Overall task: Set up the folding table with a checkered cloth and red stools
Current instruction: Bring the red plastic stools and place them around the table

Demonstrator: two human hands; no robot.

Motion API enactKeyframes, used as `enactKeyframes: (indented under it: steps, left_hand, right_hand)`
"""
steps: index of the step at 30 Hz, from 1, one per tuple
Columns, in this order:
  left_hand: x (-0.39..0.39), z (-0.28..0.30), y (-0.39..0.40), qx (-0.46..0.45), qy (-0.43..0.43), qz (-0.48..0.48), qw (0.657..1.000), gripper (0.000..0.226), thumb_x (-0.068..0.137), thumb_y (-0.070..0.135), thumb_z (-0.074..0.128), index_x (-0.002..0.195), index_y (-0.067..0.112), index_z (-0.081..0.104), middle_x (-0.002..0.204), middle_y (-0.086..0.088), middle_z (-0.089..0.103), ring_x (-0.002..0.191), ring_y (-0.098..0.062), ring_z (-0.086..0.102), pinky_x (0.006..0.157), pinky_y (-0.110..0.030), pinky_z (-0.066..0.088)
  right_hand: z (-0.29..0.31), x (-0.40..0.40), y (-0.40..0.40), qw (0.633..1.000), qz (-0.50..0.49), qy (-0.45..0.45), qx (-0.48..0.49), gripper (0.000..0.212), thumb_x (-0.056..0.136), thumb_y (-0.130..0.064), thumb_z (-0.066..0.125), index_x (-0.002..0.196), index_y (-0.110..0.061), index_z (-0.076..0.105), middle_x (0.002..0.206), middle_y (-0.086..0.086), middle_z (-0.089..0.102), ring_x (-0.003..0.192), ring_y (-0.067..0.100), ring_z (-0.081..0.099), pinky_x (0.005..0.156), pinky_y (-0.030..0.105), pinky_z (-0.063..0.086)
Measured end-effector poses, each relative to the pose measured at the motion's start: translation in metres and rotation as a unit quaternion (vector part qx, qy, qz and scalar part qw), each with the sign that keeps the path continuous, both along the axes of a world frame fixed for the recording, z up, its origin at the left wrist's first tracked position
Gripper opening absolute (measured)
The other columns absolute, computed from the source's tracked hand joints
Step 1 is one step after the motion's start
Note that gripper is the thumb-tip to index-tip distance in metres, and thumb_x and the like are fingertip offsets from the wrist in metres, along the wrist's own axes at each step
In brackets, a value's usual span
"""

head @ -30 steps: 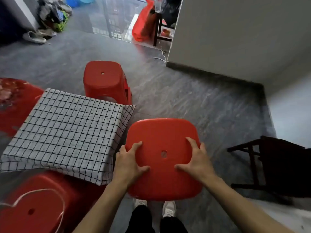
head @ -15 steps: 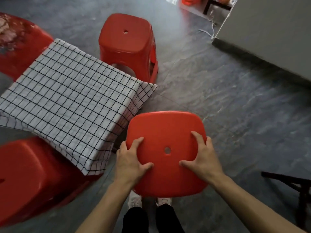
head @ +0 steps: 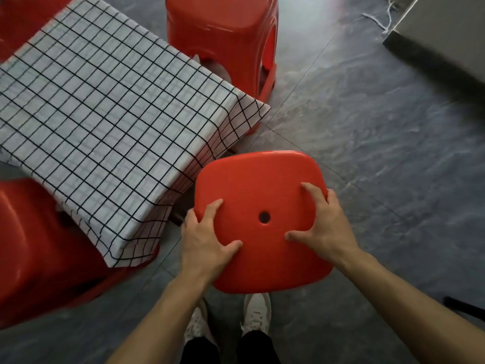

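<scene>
At nine o'clock the checkered cloth (head: 105,111) already covers the desk. The left hand (head: 207,240) and right hand (head: 324,227) each grip a side of the red stool (head: 259,219) at five o'clock off the desk corner, thumbs on its seat. Best lower it level, just beside the cloth's hanging edge.

checkered cloth (head: 105,109) on table, stools (head: 225,30) on floor (head: 380,153)
</scene>
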State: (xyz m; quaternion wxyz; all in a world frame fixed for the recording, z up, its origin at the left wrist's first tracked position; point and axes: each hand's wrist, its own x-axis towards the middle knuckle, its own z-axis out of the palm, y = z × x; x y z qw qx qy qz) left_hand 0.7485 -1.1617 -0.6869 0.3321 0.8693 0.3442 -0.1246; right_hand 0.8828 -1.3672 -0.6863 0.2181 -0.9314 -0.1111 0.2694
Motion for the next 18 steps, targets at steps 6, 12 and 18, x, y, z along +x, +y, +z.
enactKeyframes:
  steps: [6,12,18]
  left_hand:
    - [0.004,-0.016,-0.005,0.001,0.033,-0.016,0.999,0.104,0.064,0.046,0.084,0.146,0.049,0.019,0.139,-0.005,0.028,0.127,-0.025,0.037,0.106,-0.043,0.042]
    - [0.012,-0.01,-0.007,0.026,0.095,-0.055,0.994,0.108,0.071,0.048,0.08,0.149,0.046,0.005,0.157,-0.01,-0.005,0.143,-0.032,0.016,0.113,-0.047,0.032]
    - [0.015,-0.002,-0.005,0.114,0.108,-0.166,0.974,0.121,0.066,0.058,0.079,0.152,0.03,-0.001,0.159,-0.002,-0.019,0.146,-0.026,-0.003,0.112,-0.041,0.036]
  right_hand:
    - [-0.02,0.005,0.005,1.0,-0.007,0.005,-0.012,0.117,0.053,-0.04,0.093,0.145,-0.047,0.022,0.142,0.006,0.029,0.128,0.03,0.044,0.105,0.05,0.045]
    - [-0.011,0.002,0.019,0.99,0.062,-0.004,-0.125,0.119,0.067,-0.047,0.084,0.154,-0.036,0.003,0.161,0.018,-0.008,0.148,0.038,0.003,0.116,0.054,0.026]
    - [-0.006,-0.009,0.027,0.972,0.151,-0.012,-0.182,0.122,0.073,-0.054,0.077,0.155,-0.025,-0.009,0.159,0.018,-0.022,0.147,0.042,-0.012,0.119,0.055,0.019]
